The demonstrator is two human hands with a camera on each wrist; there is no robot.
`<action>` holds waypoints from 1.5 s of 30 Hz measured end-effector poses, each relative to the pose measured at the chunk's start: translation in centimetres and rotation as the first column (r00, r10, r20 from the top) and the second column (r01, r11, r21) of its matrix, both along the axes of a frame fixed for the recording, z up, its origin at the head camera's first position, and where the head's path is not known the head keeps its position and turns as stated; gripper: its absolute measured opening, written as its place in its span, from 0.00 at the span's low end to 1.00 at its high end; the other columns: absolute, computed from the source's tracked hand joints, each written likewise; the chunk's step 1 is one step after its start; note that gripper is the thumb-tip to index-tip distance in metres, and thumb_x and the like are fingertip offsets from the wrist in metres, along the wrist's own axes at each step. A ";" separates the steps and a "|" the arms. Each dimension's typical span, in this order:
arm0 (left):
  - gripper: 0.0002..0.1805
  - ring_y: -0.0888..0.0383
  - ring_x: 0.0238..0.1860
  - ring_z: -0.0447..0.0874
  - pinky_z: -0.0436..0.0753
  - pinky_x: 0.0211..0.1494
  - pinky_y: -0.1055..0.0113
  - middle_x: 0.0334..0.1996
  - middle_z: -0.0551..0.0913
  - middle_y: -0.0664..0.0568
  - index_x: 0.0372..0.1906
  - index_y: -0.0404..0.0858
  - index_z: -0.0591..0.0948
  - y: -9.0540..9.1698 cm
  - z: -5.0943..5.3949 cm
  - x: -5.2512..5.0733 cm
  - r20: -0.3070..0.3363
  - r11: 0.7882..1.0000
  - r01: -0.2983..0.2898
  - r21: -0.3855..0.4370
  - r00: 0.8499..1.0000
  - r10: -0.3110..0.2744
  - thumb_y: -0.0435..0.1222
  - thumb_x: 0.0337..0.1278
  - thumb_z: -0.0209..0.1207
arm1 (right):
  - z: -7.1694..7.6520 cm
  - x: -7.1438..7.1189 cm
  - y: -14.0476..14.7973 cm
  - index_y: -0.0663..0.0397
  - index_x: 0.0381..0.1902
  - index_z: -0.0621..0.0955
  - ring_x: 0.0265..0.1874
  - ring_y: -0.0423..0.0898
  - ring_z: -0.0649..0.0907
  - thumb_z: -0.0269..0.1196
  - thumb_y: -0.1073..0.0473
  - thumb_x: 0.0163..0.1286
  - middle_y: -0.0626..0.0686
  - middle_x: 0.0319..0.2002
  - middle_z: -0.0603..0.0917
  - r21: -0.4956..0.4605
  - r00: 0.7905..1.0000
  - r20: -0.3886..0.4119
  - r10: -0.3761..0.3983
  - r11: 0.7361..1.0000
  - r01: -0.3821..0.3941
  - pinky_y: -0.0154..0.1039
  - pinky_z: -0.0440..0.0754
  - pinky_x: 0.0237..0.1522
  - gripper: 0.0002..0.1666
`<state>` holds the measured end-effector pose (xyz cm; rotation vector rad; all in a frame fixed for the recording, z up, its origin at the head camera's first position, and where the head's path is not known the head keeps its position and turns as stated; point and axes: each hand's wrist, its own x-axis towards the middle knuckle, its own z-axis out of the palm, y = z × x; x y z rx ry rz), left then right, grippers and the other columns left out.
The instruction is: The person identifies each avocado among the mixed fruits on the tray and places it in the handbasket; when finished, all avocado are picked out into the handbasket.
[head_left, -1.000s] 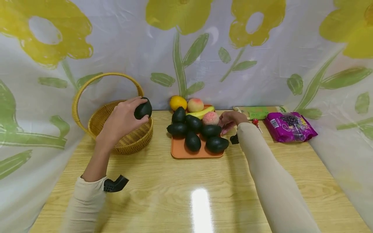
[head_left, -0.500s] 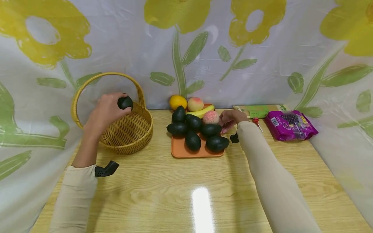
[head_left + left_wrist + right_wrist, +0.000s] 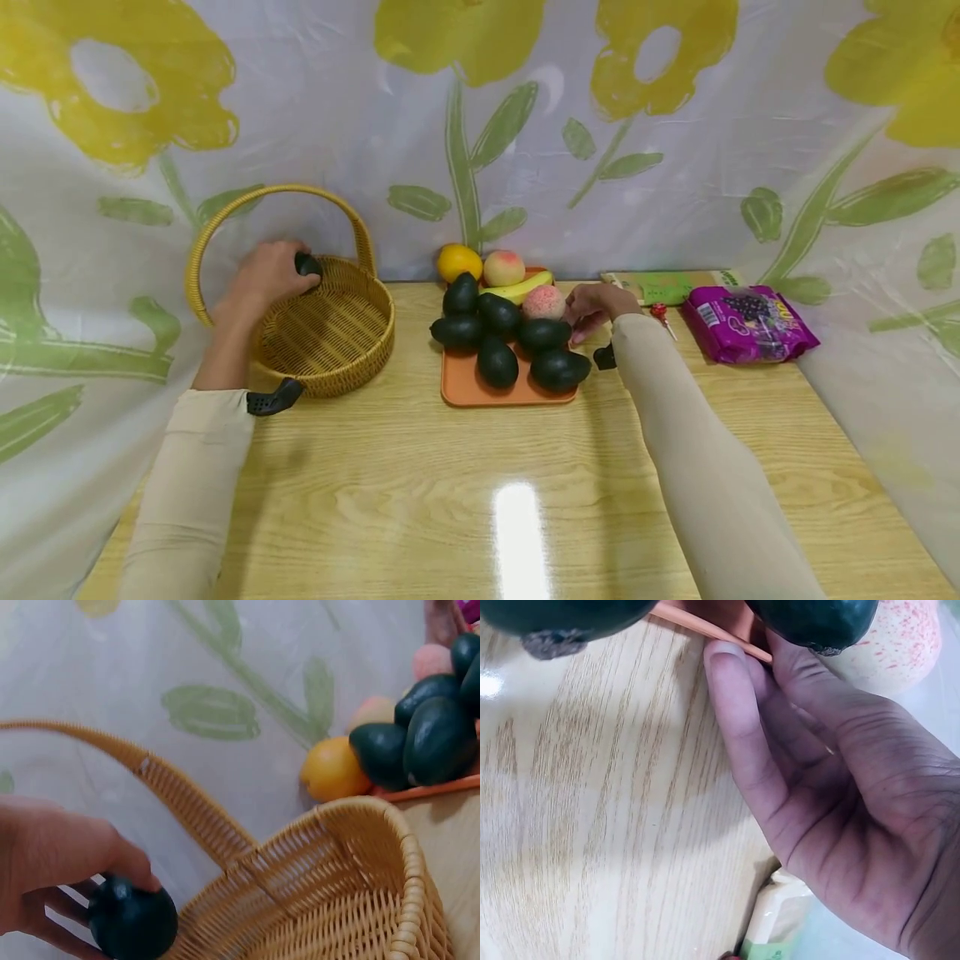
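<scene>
Fingers and thumb of my left hand (image 3: 262,275) curl round a smooth, rounded dark-green avocado (image 3: 308,267). I hold it beneath the arched handle of a round golden-brown wicker basket (image 3: 333,379), near the back rim; whether it touches the wicker I cannot tell. My right hand (image 3: 596,302) pinches the edge of a shallow orange rectangular tray (image 3: 465,385), thumb on one side of the rim and bent fingers on the other. Six more dark-green avocados (image 3: 497,364) crowd the tray, with a curved yellow banana (image 3: 525,289) and a round pink-speckled peach (image 3: 543,302) behind them.

From my head, the right fingertips are mostly hidden; the right wrist view shows them at the rim, and also a rough brown stem end (image 3: 555,643) on one avocado. The left wrist view shows gaps between my left fingers beside the avocado. Only the head view takes in the whole glossy purple bag (image 3: 750,325) on the pale wood-grained table (image 3: 390,475).
</scene>
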<state>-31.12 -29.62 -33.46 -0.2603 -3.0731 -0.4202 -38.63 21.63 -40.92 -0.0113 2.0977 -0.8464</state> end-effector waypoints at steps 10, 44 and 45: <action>0.32 0.27 0.57 0.75 0.78 0.54 0.37 0.63 0.74 0.21 0.70 0.22 0.71 -2.2 -3.5 -0.7 0.145 0.998 -0.067 -0.023 0.987 0.069 0.38 0.69 0.62 | 0.4 0.4 -0.1 0.66 0.61 0.73 0.34 0.41 0.90 0.57 0.65 0.79 0.55 0.40 0.88 0.011 0.999 -0.021 0.040 0.999 -0.039 0.38 0.90 0.50 0.17; 0.29 0.23 0.72 0.62 0.67 0.73 0.30 0.71 0.65 0.21 0.73 0.25 0.69 -1.1 -5.9 1.2 0.085 0.999 -0.040 0.009 0.996 0.040 0.39 0.79 0.55 | 0.5 0.4 -0.4 0.67 0.72 0.69 0.34 0.43 0.92 0.57 0.66 0.80 0.59 0.45 0.87 0.042 1.000 -0.018 -0.006 0.999 0.007 0.41 0.90 0.51 0.26; 0.30 0.23 0.73 0.61 0.66 0.74 0.30 0.72 0.65 0.21 0.73 0.25 0.69 -0.5 -5.5 1.6 0.084 1.000 -0.002 0.031 0.996 -0.001 0.41 0.80 0.53 | 0.5 0.4 -0.5 0.67 0.71 0.69 0.34 0.43 0.92 0.57 0.66 0.80 0.59 0.45 0.87 0.044 1.000 -0.021 -0.003 0.999 0.004 0.40 0.90 0.51 0.26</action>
